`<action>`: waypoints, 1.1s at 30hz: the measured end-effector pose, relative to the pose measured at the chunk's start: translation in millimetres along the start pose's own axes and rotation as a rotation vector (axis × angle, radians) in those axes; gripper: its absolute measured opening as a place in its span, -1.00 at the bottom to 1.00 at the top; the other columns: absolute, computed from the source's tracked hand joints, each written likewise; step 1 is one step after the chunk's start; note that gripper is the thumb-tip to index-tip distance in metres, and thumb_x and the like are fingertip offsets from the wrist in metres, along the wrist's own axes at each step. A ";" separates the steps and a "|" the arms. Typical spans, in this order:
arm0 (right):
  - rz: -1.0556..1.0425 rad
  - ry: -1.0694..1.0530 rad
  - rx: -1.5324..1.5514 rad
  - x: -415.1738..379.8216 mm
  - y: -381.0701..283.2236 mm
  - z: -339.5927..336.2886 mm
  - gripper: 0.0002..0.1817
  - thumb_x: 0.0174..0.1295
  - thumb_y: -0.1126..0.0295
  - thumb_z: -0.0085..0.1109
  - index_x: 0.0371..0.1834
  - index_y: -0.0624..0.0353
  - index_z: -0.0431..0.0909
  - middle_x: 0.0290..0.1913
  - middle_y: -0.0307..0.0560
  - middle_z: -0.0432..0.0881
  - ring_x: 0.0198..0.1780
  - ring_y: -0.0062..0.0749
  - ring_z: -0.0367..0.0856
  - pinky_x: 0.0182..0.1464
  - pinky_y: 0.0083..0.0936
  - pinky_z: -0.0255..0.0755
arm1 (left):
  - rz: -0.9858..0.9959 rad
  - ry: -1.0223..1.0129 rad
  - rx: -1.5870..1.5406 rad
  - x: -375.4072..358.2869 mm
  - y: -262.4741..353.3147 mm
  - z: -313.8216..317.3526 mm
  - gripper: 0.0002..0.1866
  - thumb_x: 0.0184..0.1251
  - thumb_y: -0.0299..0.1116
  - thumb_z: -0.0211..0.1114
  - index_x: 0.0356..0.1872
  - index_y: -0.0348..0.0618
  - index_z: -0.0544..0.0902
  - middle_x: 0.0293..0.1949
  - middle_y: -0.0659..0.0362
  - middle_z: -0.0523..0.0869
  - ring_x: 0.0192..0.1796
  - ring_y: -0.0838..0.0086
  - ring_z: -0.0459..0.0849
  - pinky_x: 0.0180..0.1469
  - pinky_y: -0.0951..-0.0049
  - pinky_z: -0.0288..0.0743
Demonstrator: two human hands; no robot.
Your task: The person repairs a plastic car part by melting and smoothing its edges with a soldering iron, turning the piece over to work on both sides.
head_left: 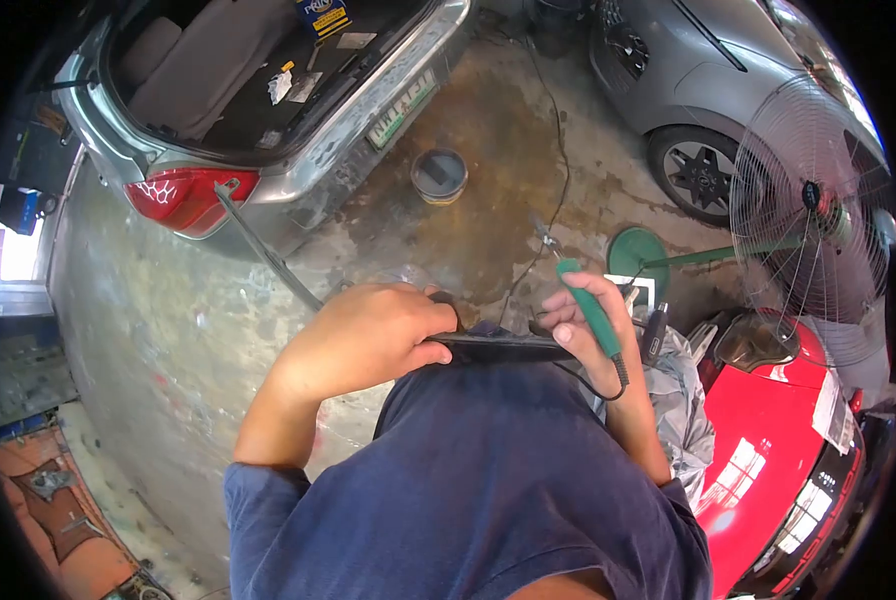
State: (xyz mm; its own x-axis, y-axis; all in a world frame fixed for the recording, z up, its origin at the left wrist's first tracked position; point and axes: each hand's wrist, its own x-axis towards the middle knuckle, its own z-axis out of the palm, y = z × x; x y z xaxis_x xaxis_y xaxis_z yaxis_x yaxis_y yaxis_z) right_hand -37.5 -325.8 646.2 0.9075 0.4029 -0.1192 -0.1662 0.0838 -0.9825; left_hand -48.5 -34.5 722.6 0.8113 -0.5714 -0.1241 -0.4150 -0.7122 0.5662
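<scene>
My left hand grips one end of a flat black part held against my chest over my blue shirt. My right hand steadies the other end of that part and also holds a green-handled tool with a thin metal tip pointing up and away; a black cord loops from the handle's lower end. Both hands are closed around what they hold.
A silver car with its boot open stands ahead on the stained concrete floor, a round tin behind it. A second silver car is at right. A green pedestal fan and a red car panel stand close to my right.
</scene>
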 end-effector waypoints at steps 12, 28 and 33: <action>-0.281 0.151 -0.098 -7.4 11.4 9.6 -0.34 0.17 0.63 0.42 0.32 0.15 0.33 0.05 -0.12 0.49 0.09 -0.40 0.55 0.18 -0.40 0.48 | 0.063 0.243 0.165 2.7 1.9 -5.5 -0.76 0.11 -0.21 0.50 -0.31 -0.10 0.71 -0.43 0.17 0.66 -0.25 0.18 0.66 -0.19 0.15 0.50; -0.745 0.126 -0.114 -26.8 -39.4 -20.1 -0.39 0.47 0.06 0.21 0.37 0.23 0.27 -0.31 0.13 0.70 -0.43 -0.30 0.63 -0.22 -0.34 0.54 | -0.125 0.289 0.066 -9.3 0.3 54.1 -0.79 0.24 -0.29 0.44 -0.12 -0.06 0.74 -0.36 0.15 0.61 -0.25 0.19 0.66 -0.23 0.19 0.54; -0.730 0.076 0.089 -19.6 -37.7 -26.0 -0.46 0.47 0.08 0.21 0.30 0.25 0.38 -0.32 0.16 0.71 -0.42 -0.25 0.70 -0.21 -0.32 0.61 | -0.104 0.258 0.103 -18.3 -1.6 22.1 -0.80 0.24 -0.29 0.44 -0.14 -0.05 0.76 -0.38 0.17 0.59 -0.25 0.23 0.65 -0.23 0.22 0.53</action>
State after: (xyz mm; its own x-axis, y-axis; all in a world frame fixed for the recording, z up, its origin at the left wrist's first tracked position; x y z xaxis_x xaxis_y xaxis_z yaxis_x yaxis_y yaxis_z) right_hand -39.0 -360.6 681.8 0.8228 0.1523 0.5475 0.4623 0.3811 -0.8007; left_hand -71.8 -31.9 706.0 0.9242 -0.3798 0.0413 -0.3527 -0.8067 0.4742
